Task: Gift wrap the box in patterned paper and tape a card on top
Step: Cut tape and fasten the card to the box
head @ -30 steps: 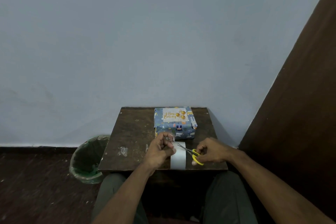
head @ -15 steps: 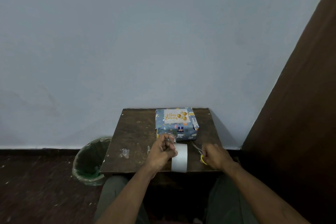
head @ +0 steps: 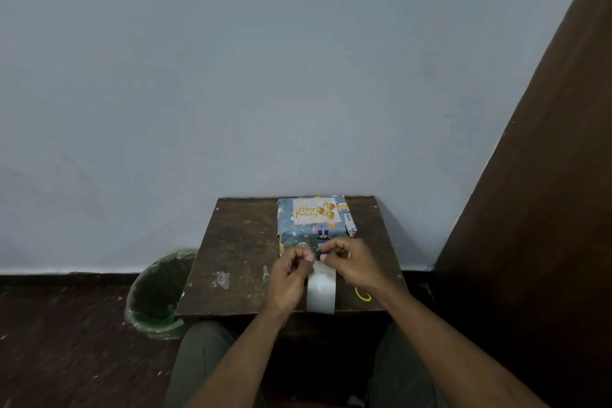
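Yellow scissors (head: pixel 363 295) now lie released by right hand (head: pixel 351 260).

Green-lined waste bin (head: pixel 155 295) on dark floor, left of small wooden table (head: pixel 238 242); brown door (head: pixel 536 209) right.

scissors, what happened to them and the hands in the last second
The right hand let go of the scissors, which now lie on the table by that wrist. It moved left to meet the left hand, both pinching something small, likely tape, above the tape roll. The wrapped box and card stayed put.
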